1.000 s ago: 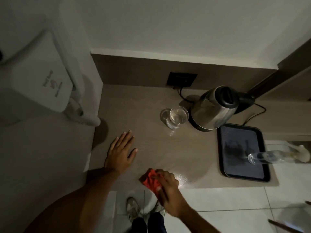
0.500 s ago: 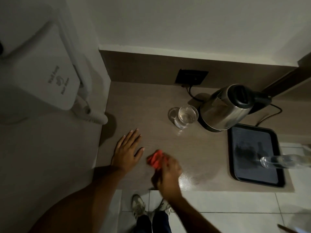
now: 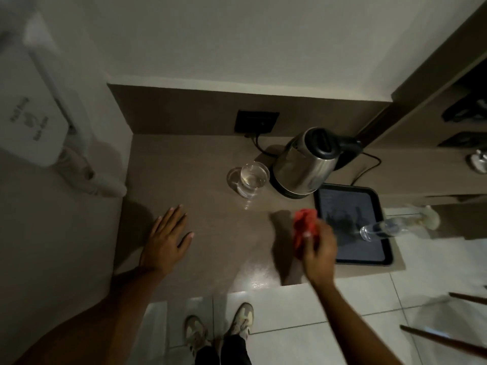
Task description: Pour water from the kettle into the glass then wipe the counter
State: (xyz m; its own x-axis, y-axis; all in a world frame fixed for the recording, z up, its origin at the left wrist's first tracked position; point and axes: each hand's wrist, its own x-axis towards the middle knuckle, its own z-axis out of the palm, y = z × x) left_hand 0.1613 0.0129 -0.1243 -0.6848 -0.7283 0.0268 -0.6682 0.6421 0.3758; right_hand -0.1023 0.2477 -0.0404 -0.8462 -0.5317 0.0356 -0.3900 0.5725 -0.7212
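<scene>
We see the right hand [image 3: 320,250] bunched around a red cloth [image 3: 305,226], fingers clamped on it, at the right part of the counter [image 3: 210,167], just left of the black tray [image 3: 386,255]. The cloth sticks out past the fingertips toward the far side; we can't tell whether it touches the surface (motion blur here). The left hand [image 3: 166,241] lies flat, palm down, on the left part of the counter, fingers straight and slightly apart, thumb spread to the right, holding nothing.

Far from both hands, the glass [image 3: 250,180] stands upright w/ clear water in it, just left of the steel kettle [image 3: 305,162], which sits on its base near the back wall. The kettle's cord runs to a dark socket plate [image 3: 257,121] on the backsplash. A clear plastic bottle [image 3: 382,229] lies across the tray's right edge. A wet sheen [image 3: 257,279] shows at the counter's near edge, btw the two arms. Below, on the tiled floor, we see two pale shoes [image 3: 218,327].
</scene>
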